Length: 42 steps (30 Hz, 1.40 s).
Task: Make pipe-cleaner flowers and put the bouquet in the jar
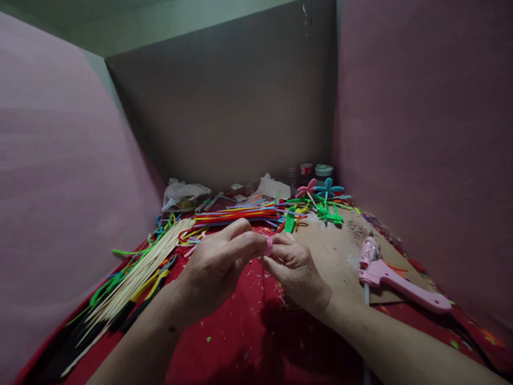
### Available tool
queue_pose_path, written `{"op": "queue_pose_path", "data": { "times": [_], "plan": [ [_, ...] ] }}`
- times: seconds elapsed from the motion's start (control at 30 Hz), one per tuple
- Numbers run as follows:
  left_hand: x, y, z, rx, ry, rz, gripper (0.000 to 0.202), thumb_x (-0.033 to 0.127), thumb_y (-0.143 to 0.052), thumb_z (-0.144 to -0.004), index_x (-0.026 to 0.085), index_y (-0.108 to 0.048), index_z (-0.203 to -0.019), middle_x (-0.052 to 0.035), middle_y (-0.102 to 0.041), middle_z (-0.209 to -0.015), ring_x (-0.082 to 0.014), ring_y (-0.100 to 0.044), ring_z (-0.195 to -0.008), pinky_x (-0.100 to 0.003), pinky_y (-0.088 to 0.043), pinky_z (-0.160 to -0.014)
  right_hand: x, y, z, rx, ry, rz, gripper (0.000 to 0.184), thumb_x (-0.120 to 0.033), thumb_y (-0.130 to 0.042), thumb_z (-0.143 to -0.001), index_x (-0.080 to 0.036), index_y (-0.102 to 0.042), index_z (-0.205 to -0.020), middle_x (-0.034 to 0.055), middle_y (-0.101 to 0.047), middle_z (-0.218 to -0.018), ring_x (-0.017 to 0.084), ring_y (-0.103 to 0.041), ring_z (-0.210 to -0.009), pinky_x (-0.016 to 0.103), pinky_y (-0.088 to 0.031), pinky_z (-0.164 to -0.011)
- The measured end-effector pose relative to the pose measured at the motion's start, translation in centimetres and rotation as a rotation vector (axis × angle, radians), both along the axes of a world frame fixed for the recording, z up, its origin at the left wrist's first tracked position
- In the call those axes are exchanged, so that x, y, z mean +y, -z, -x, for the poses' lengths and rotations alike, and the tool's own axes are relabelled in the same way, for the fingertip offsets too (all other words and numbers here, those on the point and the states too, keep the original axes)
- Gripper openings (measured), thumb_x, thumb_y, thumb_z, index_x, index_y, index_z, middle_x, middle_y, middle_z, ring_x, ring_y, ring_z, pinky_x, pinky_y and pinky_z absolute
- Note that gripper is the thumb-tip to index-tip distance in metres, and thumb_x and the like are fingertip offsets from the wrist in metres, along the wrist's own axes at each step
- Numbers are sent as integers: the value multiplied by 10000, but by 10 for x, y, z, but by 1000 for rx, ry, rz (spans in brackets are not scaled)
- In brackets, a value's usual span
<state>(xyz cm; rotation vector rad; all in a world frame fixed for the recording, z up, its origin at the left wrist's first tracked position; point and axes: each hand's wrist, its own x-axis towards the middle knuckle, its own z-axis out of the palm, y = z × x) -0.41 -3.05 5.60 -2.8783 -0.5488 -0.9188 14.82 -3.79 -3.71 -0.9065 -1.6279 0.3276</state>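
My left hand (219, 263) and my right hand (295, 267) meet over the red cloth (240, 342) in the middle. Between their pinched fingertips sits a small pink piece (269, 245), which looks like a bent pink pipe cleaner. Both hands are closed on it, thumbs and forefingers pressed together. A heap of coloured pipe cleaners (240, 215) lies just behind the hands.
A bundle of wooden skewers (138, 272) and pliers (156, 283) lie at the left. A pink glue gun (395, 283) rests on a cardboard sheet (332, 251) at the right. Pipe-cleaner flowers (320, 191), small jars (316, 171) and a plastic bag (182, 193) stand at the back. Walls enclose three sides.
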Motion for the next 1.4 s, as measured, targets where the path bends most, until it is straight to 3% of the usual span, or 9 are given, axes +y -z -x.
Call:
{"op": "queue_pose_path", "data": {
  "times": [0.17,0.27,0.4,0.57,0.7,0.87,1.1,1.27,1.4],
  "plan": [
    [-4,1,-5,15,11,57,140,94,-439,-855,161,-546,-916,-18,-528,-787,-84,-482,-680,-195,-401,-602,1,4,-1,-17,14,-36,150,-209,-552,-813,-223,-670,-722,14,-625,-763,162,-499,-747,318,-405,-699],
    [-7,4,-7,-75,2,146,204,110,-454,-856,178,-488,-1045,-12,-556,-803,-81,-505,-684,-194,-427,-623,1,4,-2,-19,25,-46,156,-240,-536,-830,-234,-680,-768,19,-627,-780,168,-507,-767,330,-407,-712],
    [-8,8,-8,-312,-22,403,291,159,-413,-883,200,-398,-1171,31,-503,-683,-63,-451,-536,-180,-404,-503,1,3,0,43,28,-44,161,-237,-536,-837,-267,-692,-812,13,-630,-790,162,-503,-760,332,-412,-708],
    [-9,9,-7,-492,-17,592,192,205,-403,-891,190,-451,-1076,66,-404,-558,-59,-408,-451,-168,-366,-413,0,6,3,179,-36,-24,139,-249,-564,-828,-251,-684,-757,19,-625,-791,160,-520,-778,341,-435,-726],
    [-11,11,-3,-436,-42,528,144,195,-467,-863,180,-526,-994,49,-468,-588,-51,-428,-461,-170,-367,-427,0,9,3,260,-110,28,114,-255,-570,-824,-248,-678,-788,24,-629,-821,163,-550,-803,346,-455,-741],
    [-10,10,-1,-340,42,456,133,150,-526,-828,172,-604,-934,-3,-598,-722,-60,-499,-550,-177,-414,-508,0,8,4,292,-150,52,100,-248,-580,-814,-240,-664,-760,15,-619,-806,153,-557,-797,323,-465,-738],
    [1,6,-3,-332,131,435,89,184,-574,-804,174,-654,-842,-40,-589,-794,-114,-559,-731,-226,-470,-653,0,8,3,148,-127,18,203,-261,-545,-826,-213,-603,-637,3,-556,-706,139,-508,-704,302,-452,-671],
    [5,-11,-2,-32,155,440,165,218,-543,-830,203,-667,-937,-45,-601,-819,-109,-557,-725,-221,-460,-663,-2,6,1,24,-129,23,214,-250,-528,-825,-205,-589,-625,3,-550,-699,138,-481,-687,293,-431,-630],
    [5,-24,0,196,157,302,189,205,-493,-857,210,-649,-964,-44,-579,-853,-99,-536,-723,-204,-429,-653,-6,0,1,-26,-121,-8,188,-237,-534,-816,-208,-589,-639,-3,-571,-718,127,-473,-666,288,-420,-632]
  ]
}}
